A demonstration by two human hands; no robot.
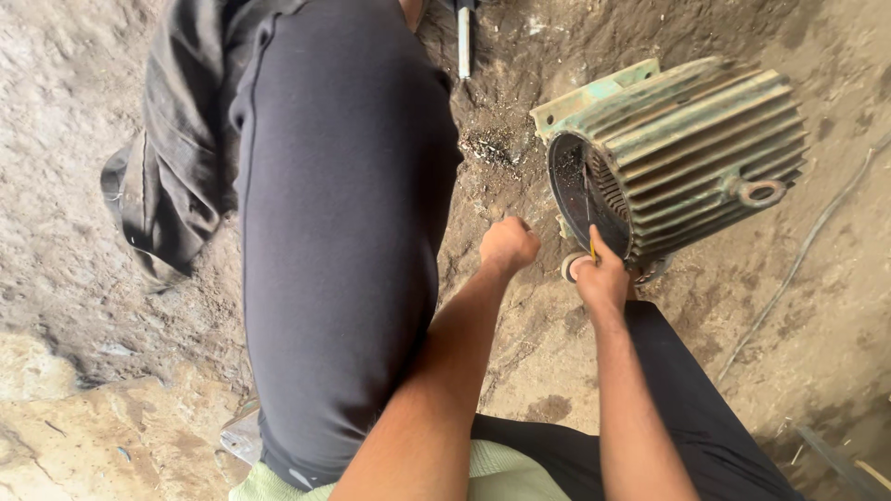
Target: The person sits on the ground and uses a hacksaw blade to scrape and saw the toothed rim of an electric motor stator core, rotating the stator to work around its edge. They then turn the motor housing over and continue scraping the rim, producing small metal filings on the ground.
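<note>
A green, ribbed motor housing (691, 148) lies on its side on the dirt floor, its open round end facing me. My right hand (601, 276) is closed around a thin tool with a yellow handle (592, 249); the dark blade reaches into the housing's opening (583, 199). A roll of white tape (569, 267) sits against that hand. My left hand (508, 245) is a closed fist just left of the housing, hovering over the dirt, and nothing shows in it.
My knee in dark trousers (343, 213) fills the middle. A dark cloth (172, 158) lies at the left. A metal rod (464, 42) lies at the top. A thin cable (798, 260) runs along the ground on the right. Rough stone (83, 436) lies at the lower left.
</note>
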